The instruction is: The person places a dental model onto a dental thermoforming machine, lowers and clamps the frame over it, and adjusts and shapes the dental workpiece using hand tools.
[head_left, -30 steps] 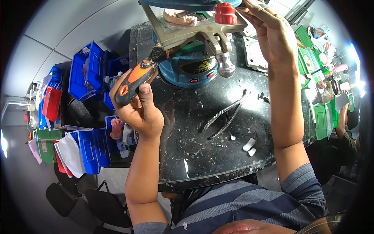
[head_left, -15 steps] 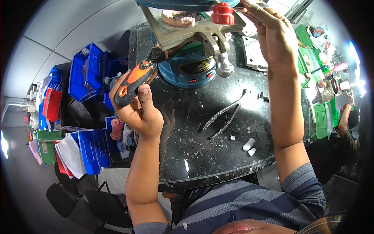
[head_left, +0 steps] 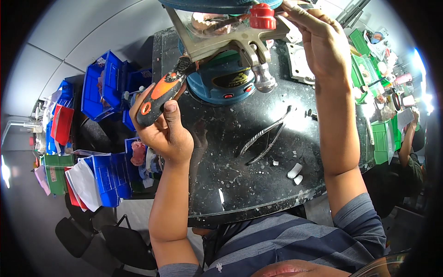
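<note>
At the left centre of the frame, the left hand [head_left: 164, 131] has its fingers wrapped tight around the orange-and-black handle of a hand tool [head_left: 159, 94], whose dark tip reaches up to a metal dental articulator [head_left: 230, 39] at top centre. The right hand [head_left: 320, 44], upper right, clasps the articulator's far side (a red knob [head_left: 262, 16] sits on top). Below lie a blue-green machine [head_left: 226, 81], metal tweezers [head_left: 265, 136] and two white bits [head_left: 295, 171] on the black speckled bench [head_left: 258, 184].
</note>
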`<state>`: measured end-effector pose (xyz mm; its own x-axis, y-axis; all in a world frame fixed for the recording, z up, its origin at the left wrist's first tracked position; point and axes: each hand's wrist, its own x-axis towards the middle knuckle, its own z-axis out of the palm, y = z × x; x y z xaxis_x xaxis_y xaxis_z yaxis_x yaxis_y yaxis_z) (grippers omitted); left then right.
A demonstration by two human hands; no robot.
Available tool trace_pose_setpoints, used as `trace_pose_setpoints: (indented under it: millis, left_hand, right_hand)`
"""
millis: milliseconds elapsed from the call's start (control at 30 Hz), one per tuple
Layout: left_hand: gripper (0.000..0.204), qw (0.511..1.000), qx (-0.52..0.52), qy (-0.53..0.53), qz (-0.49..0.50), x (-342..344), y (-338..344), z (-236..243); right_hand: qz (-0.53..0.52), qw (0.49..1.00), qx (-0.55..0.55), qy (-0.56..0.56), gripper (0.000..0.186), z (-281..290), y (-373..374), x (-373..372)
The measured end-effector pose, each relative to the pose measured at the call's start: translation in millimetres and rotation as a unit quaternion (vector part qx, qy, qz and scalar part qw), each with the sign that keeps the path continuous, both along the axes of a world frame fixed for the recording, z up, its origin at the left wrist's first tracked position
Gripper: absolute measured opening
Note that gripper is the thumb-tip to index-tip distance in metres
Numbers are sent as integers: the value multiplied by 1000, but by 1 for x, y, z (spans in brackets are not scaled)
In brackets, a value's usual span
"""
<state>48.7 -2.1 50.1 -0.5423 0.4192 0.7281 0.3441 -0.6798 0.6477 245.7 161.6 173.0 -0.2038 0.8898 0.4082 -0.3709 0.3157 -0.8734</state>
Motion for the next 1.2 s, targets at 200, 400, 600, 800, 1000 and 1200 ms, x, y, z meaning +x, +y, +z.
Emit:
trace_pose_setpoints:
  millis: [200,400,600,800,1000,1200]
  left_hand:
    - [41,1000,8,6,2,1,1,1]
    - [41,1000,2,1,-1,0,-1,1]
    - [36,999,-2,31,20,1,0,2]
    - [42,1000,8,-5,-11,1,1,0]
    - [43,1000,6,-8,-6,1,0,1]
    - [43,1000,2,-9,-11,1,0,1]
  right_hand:
    - [-14,1000,-8,-5,7,-5,9,6]
    - [14,1000,-17,10,9,-4,14,7]
    - [21,994,-80,69,18,-3,47,37]
    - [-25,999,-28,38,18,-5,38,27]
    - [6,999,22,23,5,-10,16,3]
    - [-7,1000,15,-8,6,-6,14,5]
